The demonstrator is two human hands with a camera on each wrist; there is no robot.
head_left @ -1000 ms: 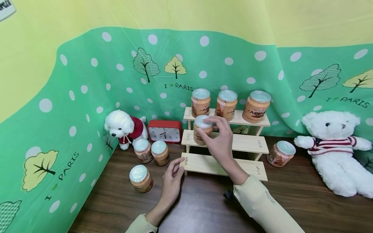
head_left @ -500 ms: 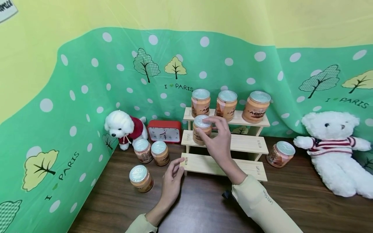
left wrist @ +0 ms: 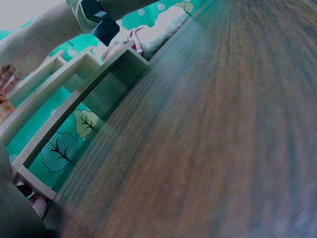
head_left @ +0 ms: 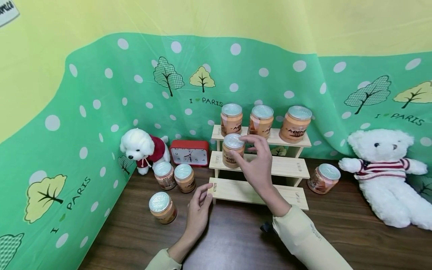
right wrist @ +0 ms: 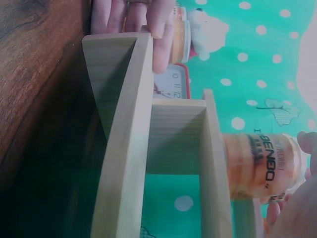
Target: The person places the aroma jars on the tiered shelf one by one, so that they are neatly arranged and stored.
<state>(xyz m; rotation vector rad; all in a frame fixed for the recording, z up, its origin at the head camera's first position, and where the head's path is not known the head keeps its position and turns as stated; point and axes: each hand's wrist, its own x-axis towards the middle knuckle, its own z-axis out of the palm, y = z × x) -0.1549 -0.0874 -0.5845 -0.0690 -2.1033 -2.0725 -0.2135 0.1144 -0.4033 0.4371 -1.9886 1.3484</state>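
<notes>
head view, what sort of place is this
Probably an indoor tabletop dressed as a small display: a printed green-and-yellow cloth backdrop, a tiered wooden stand bearing lidded jars, and a white teddy bear.

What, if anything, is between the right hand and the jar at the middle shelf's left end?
Nothing visible: the right hand grips the jar directly. No object shows between the jar's base and the middle shelf either.

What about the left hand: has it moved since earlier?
No: in the head view, the left hand shows no visible shift against the bottom shelf, touching its left end.
</notes>
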